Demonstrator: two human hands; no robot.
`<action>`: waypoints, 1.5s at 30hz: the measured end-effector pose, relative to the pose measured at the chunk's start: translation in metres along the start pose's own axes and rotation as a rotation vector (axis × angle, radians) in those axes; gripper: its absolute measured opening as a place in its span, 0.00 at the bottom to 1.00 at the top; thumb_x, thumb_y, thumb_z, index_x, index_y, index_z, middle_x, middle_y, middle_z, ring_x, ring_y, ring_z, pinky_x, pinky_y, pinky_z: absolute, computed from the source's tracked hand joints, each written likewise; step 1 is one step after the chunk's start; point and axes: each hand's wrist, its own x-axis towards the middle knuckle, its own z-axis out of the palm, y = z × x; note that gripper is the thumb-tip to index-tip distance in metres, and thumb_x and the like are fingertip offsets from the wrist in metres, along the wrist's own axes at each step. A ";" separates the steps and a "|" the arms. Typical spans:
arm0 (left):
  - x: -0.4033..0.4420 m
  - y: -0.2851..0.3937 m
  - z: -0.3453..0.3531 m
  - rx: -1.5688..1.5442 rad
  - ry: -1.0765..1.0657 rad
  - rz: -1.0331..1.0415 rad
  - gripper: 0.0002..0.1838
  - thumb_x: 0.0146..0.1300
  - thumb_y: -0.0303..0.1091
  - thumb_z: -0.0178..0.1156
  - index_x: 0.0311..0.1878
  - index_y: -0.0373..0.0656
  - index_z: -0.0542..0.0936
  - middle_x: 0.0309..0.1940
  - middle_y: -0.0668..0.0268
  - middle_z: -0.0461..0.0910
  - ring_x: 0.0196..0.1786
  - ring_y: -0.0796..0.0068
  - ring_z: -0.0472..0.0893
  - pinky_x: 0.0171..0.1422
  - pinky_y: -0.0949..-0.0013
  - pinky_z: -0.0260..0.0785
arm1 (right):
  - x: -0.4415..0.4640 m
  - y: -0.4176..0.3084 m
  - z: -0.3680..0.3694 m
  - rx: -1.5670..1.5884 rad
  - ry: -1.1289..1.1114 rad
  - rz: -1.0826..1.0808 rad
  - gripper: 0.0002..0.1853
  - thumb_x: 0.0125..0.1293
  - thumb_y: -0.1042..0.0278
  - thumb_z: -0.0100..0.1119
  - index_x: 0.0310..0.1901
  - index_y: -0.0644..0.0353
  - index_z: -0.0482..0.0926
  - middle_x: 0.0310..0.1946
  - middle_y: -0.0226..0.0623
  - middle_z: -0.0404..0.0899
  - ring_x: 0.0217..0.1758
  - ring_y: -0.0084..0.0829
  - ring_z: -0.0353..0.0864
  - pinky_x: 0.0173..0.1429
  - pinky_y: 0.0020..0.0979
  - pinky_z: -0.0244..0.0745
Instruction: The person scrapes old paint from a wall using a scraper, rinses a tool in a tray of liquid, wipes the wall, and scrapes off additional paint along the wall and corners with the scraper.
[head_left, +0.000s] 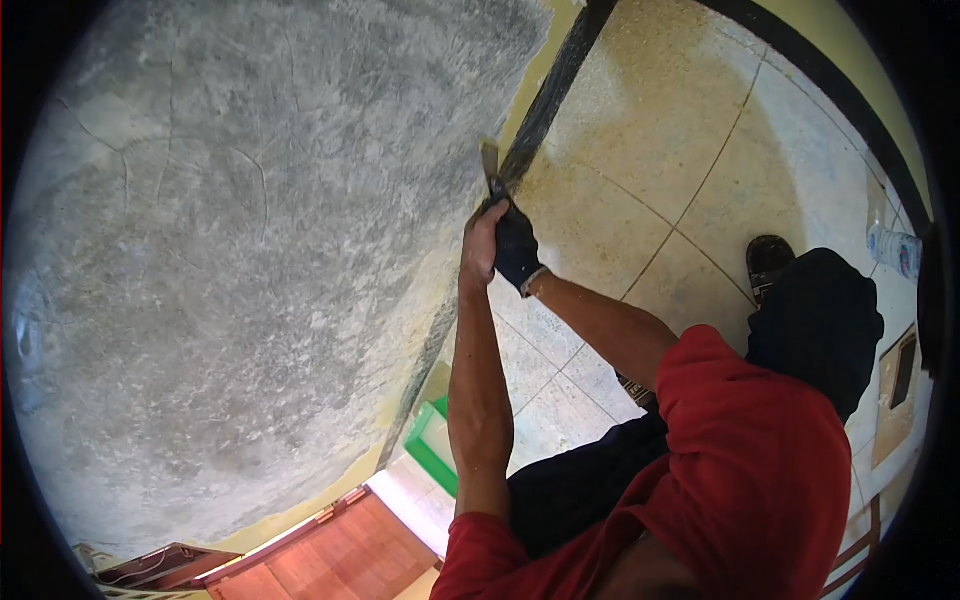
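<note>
A scraper point(489, 160) with a flat blade points up past my hands, its blade against the lower edge of the wall. My right hand point(516, 245), in a black glove, is closed around its handle. Pressed alongside it, my bare left hand point(481, 243) is closed over the same grip, thumb on top. Most of the handle is hidden by the fingers. The grey, scraped wall point(260, 250) shows cracks and pale patches. A yellow strip and a dark baseboard point(550, 95) run along its foot.
Dusty floor tiles point(700, 170) lie right of the wall. A green tray point(428, 460) sits by the wall near my left forearm. A clear plastic bottle point(893, 250) is at far right, near my leg. A reddish wooden door point(335, 550) appears at the bottom.
</note>
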 end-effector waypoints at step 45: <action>0.025 -0.018 0.028 -0.110 0.149 0.133 0.18 0.59 0.40 0.57 0.42 0.32 0.77 0.34 0.63 0.78 0.35 0.72 0.76 0.43 0.71 0.68 | 0.031 0.020 -0.040 -0.075 -0.162 -0.020 0.12 0.64 0.63 0.50 0.42 0.61 0.76 0.36 0.48 0.80 0.43 0.48 0.78 0.45 0.38 0.73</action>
